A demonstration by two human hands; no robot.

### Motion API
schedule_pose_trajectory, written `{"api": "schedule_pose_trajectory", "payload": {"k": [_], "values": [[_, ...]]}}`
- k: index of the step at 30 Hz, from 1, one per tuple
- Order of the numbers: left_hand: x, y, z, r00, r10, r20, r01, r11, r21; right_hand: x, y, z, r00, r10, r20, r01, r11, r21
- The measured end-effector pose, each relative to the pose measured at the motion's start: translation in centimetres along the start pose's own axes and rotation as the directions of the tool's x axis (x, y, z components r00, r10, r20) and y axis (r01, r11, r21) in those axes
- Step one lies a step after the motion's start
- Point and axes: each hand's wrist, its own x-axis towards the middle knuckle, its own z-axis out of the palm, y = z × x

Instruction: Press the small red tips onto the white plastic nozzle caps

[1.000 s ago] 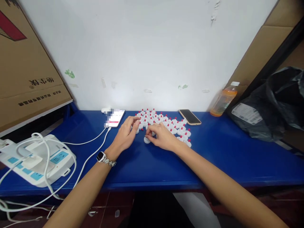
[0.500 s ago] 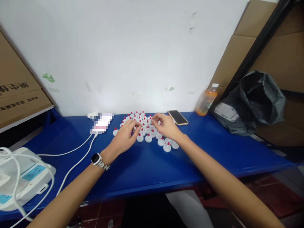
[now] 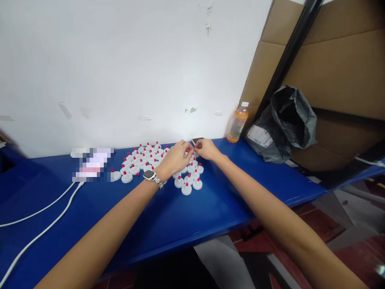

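Many white round caps with small red tips (image 3: pixel 135 170) stand upright in a loose cluster on the blue table (image 3: pixel 168 224). My left hand (image 3: pixel 177 157), with a watch (image 3: pixel 148 174) on the wrist, reaches over the right part of the cluster, its thumb and fingers pinched together. Close beside it, my right hand (image 3: pixel 207 150) is pinched too, fingertips nearly meeting the left ones. Whatever is between the fingertips is too small and covered to make out. Below the hands stands a separate group of caps (image 3: pixel 186 188). A small loose red tip (image 3: pixel 137 174) lies near the cluster's front.
A phone (image 3: pixel 197 140) lies behind my right hand, partly covered. An orange drink bottle (image 3: pixel 237 123) stands by the wall, next to a grey plastic bag (image 3: pixel 270 132). At left lies a blurred-out device (image 3: pixel 94 162) with white cables (image 3: pixel 45 233). Cardboard (image 3: pixel 337 76) rises at right.
The view has swung to the right, so the table things sit further left. My hands have come together from apart, fingertips now almost touching over the right side of the caps.
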Motion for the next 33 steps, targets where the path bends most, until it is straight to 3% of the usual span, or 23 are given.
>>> {"api": "schedule_pose_trajectory", "payload": {"k": [6,10,14,19,22,26,30,33], "values": [[0.3,0.1,0.4,0.998,-0.007,-0.064,0.012,0.997,0.078,-0.6,-0.1,-0.4,0.995,-0.008,-0.102,0.030,0.976,0.217],[-1.1,0.0,-1.2,0.997,0.042,-0.067,-0.040,0.999,0.030,-2.4,-2.2,-1.2,0.976,-0.107,-0.187,0.190,0.838,0.512],[-3.9,-0.7,-3.8,0.992,0.098,-0.077,-0.095,0.995,0.038,-4.4,-5.7,-0.6,0.959,-0.233,-0.160,0.279,0.686,0.672],[-9.2,-3.1,-7.2,0.997,0.061,-0.049,-0.060,0.998,0.017,-5.5,-10.4,1.8,0.943,-0.324,-0.076,0.270,0.611,0.744],[-12.5,-4.8,-8.8,0.992,-0.110,-0.055,0.107,0.993,-0.053,-5.5,-13.0,3.2,0.919,-0.391,-0.056,0.337,0.701,0.628],[-15.5,-6.0,-10.2,0.963,-0.270,0.005,0.270,0.958,-0.093,-5.2,-15.5,4.6,0.867,-0.494,0.072,0.462,0.849,0.257],[-16.7,-6.3,-10.5,0.938,-0.334,0.091,0.341,0.936,-0.086,-5.0,-17.5,6.0,0.815,-0.551,0.179,0.575,0.805,-0.143],[-17.1,-6.8,-10.1,0.933,-0.340,0.121,0.350,0.934,-0.072,-4.8,-18.9,7.2,0.806,-0.549,0.220,0.591,0.755,-0.283]]}}
